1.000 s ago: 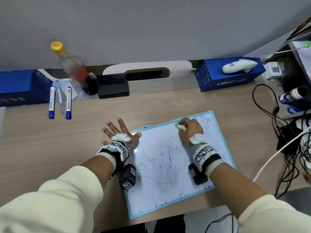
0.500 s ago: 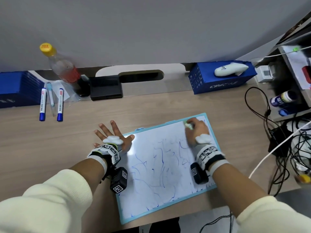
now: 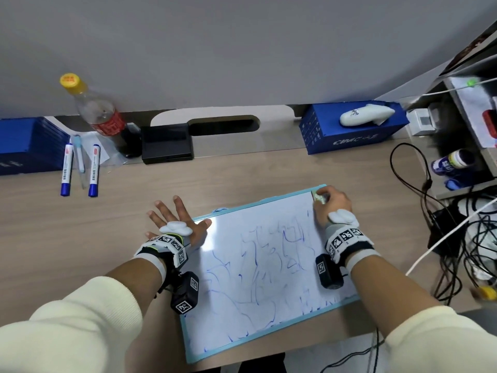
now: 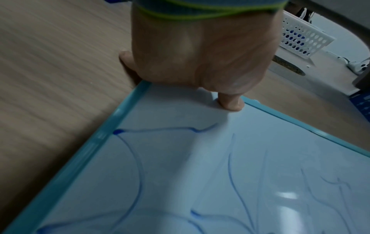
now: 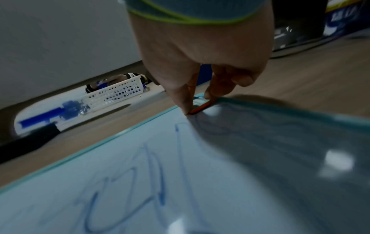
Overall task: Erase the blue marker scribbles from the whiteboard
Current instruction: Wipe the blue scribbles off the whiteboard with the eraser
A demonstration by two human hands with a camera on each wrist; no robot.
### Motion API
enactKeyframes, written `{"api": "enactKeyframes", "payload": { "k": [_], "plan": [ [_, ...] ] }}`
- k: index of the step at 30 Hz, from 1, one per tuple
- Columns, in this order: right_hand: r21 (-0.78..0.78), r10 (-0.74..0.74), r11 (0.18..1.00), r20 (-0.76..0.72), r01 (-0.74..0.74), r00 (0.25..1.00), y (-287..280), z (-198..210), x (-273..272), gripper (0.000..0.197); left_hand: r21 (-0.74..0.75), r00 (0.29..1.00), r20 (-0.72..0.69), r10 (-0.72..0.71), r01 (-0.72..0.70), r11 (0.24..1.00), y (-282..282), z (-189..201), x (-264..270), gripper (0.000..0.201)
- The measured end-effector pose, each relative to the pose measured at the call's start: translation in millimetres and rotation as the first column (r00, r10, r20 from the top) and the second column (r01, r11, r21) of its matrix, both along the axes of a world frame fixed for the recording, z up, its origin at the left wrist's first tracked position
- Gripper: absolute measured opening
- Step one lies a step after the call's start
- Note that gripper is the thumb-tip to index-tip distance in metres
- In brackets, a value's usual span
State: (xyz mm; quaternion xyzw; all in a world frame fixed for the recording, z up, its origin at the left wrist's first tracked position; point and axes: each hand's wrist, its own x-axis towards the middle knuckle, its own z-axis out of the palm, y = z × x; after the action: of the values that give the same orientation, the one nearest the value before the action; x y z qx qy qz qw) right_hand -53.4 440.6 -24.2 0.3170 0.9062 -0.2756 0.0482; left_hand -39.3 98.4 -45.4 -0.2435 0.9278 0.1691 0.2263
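Note:
A whiteboard [image 3: 231, 227] with a light blue frame lies tilted on the wooden desk, covered in blue marker scribbles [image 3: 269, 267] over its middle and near parts. Its far strip looks wiped. My right hand [image 3: 332, 204] pinches a small eraser [image 3: 319, 197] at the board's far right corner; in the right wrist view the eraser [image 5: 200, 107] sits flat on the board [image 5: 140, 174] under my fingertips. My left hand [image 3: 178, 220] lies flat with spread fingers on the far left corner, thumb [image 4: 230, 102] on the board [image 4: 180, 174], other fingers on the desk.
Two blue markers [image 3: 67, 170] and a plastic bottle [image 3: 99, 114] lie at the back left, next to a black box [image 3: 166, 144]. A blue box [image 3: 352, 130] stands at the back right. Tangled cables [image 3: 443, 224] and a shelf crowd the right edge.
My right hand has slid the eraser to the right along the board's far edge, from its middle to the far right corner. The left hand stays pressed on the left corner.

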Motion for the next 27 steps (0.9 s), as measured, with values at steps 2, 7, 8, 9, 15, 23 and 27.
{"api": "enactKeyframes", "payload": {
  "k": [2,7,8,9,15,23,27],
  "plan": [
    [-0.003,0.064,0.998,0.005,-0.064,0.998,-16,-1,4,0.019,-0.006,1.0,0.003,-0.002,0.002,1.0,0,3,-2,0.113],
    [-0.042,0.097,0.994,0.009,-0.097,0.995,-18,2,7,0.02,-0.038,0.999,0.032,-0.012,0.013,0.999,2,3,-3,0.109],
    [-0.043,0.029,0.999,0.007,-0.028,1.0,-6,3,2,0.02,-0.04,0.999,0.034,-0.012,0.014,0.999,1,4,-3,0.108],
    [-0.042,-0.028,0.999,0.005,0.028,1.0,4,3,-2,0.02,-0.04,0.999,0.048,-0.015,0.017,0.999,1,4,-4,0.108],
    [-0.039,0.152,0.988,0.021,-0.151,0.988,-18,0,13,0.02,-0.042,1.0,0.014,0.0,0.001,0.999,1,-2,-1,0.11],
    [-0.036,0.06,0.998,0.076,-0.057,0.995,11,20,61,0.016,0.004,1.0,0.008,0.005,-0.005,1.0,-3,-9,-1,0.11],
    [-0.045,0.043,0.998,0.114,-0.038,0.993,13,16,63,0.017,-0.011,0.998,0.065,-0.005,0.006,1.0,-4,-6,-5,0.11]
  ]
}}
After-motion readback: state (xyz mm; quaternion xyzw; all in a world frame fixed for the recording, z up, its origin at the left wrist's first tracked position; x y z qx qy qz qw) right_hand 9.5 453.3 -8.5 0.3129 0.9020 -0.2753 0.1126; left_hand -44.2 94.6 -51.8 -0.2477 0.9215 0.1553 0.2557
